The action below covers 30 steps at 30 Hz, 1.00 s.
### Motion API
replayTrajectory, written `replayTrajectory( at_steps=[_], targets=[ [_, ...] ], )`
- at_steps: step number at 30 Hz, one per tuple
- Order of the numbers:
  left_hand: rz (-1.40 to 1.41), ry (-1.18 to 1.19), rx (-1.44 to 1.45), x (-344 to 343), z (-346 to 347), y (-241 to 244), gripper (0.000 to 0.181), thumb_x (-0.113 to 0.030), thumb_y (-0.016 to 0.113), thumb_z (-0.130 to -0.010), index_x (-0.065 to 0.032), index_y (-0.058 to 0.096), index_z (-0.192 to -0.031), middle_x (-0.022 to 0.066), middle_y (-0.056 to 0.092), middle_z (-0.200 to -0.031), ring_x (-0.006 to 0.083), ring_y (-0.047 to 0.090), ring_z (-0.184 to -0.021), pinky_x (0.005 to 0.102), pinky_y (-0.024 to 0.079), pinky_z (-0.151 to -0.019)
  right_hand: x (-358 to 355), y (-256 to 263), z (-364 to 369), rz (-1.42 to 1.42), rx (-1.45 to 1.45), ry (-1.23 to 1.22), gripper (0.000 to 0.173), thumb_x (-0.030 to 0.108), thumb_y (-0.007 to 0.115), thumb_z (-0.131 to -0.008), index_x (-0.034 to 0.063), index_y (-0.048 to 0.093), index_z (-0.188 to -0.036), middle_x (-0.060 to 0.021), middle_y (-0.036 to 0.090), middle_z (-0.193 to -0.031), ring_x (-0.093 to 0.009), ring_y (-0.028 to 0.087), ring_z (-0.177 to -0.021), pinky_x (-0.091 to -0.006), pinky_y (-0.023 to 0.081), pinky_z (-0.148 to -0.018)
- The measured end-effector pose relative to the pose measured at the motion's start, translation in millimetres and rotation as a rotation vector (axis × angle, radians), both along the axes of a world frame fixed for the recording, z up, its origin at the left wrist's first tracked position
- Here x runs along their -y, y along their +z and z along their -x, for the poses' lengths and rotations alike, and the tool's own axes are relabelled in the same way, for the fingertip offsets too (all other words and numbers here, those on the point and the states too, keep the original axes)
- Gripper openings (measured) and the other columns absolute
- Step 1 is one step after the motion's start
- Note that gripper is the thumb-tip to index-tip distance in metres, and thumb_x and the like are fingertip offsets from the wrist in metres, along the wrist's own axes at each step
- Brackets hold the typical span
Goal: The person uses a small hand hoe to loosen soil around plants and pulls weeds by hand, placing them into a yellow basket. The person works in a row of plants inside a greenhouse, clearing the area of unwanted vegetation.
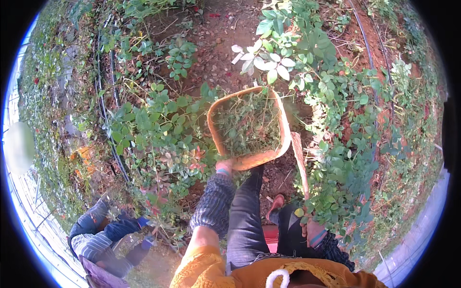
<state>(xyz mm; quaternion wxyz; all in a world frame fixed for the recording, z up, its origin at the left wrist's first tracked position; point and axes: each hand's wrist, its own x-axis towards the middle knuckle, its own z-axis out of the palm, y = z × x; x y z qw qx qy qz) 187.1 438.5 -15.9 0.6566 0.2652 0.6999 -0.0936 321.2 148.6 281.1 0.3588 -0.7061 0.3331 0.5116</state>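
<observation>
An orange-yellow plastic tub (284,124), tilted towards me, holds a heap of cut green weeds and stems (248,120). My left hand (225,166) grips its near-left rim, with the fingers largely hidden. Low on the right, beside my thigh, my right hand (312,229) is closed around the lower part of a long, rough, wooden-looking tool handle (299,158). The handle's upper end reaches beside the tub's right wall. Leaves partly cover my right hand, and I cannot tell what kind of tool it is.
Leafy rose-like bushes (155,115) border both sides of a soil path (216,46). Black irrigation hoses (115,72) run along the rows. Another person (97,241) bends at lower left. An orange object (85,158) lies among plants there. Something red (271,237) shows between my legs.
</observation>
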Motion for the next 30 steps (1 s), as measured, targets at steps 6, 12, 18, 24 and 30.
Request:
replayTrajectory(
  at_steps=[6, 12, 18, 24, 30],
  targets=[
    [-0.415, -0.516, 0.448, -91.7, -39.0, 38.5, 0.012, -0.010, 0.058, -0.077, -0.0005, 0.058, -0.071, 0.0131, 0.059, -0.066, 0.0247, 0.058, -0.051, 0.0349, 0.048, -0.044, -122.7, 73.4, -77.5, -0.135, 0.285, 0.190, 0.035, 0.024, 0.048, -0.094, 0.0010, 0.054, -0.118, -0.0020, 0.050, -0.057, -0.007, 0.042, -0.038, -0.0207, 0.034, -0.035],
    [-0.485, -0.325, 0.341, -203.9, -134.0, 125.3, 0.004, -0.008, 0.061, -0.072, -0.0043, 0.060, -0.073, 0.0093, 0.058, -0.064, 0.0229, 0.058, -0.055, 0.0333, 0.048, -0.052, -227.0, 95.2, -151.0, -0.358, 0.523, 0.241, 0.048, 0.035, 0.047, -0.094, -0.0048, 0.049, -0.121, -0.0011, 0.050, -0.057, -0.006, 0.041, -0.038, -0.0205, 0.034, -0.035],
    [-1.137, -1.122, 0.121, -338.3, -278.6, 119.2, 0.020, -0.010, 0.061, -0.075, -0.0102, 0.064, -0.094, 0.0102, 0.062, -0.088, 0.0258, 0.062, -0.083, 0.0334, 0.049, -0.073, -324.8, 49.7, -255.5, -0.449, 0.623, 0.454, 0.055, 0.040, 0.046, -0.093, -0.0052, 0.047, -0.124, 0.0003, 0.048, -0.057, -0.006, 0.037, -0.039, -0.0197, 0.032, -0.035],
    [-0.729, -1.479, 0.007, -404.6, -394.5, 53.5, 0.024, -0.021, 0.055, -0.087, -0.0130, 0.063, -0.109, 0.0079, 0.064, -0.103, 0.0286, 0.061, -0.096, 0.0360, 0.049, -0.078, -425.2, 46.5, -316.4, -0.291, 0.499, 0.615, 0.054, 0.042, 0.046, -0.094, -0.0005, 0.047, -0.127, 0.0023, 0.045, -0.060, -0.004, 0.035, -0.042, -0.0183, 0.030, -0.037],
    [-0.492, -0.312, 0.103, -347.3, -349.9, 111.6, 0.040, -0.031, 0.041, -0.094, -0.0069, 0.052, -0.124, 0.0182, 0.058, -0.117, 0.0298, 0.057, -0.105, 0.0387, 0.049, -0.084, -501.2, 46.7, -340.1, -0.279, 0.449, 0.955, 0.039, 0.034, 0.046, -0.097, 0.0053, 0.053, -0.122, 0.0028, 0.043, -0.058, -0.003, 0.034, -0.042, -0.0192, 0.029, -0.037]
  ],
)
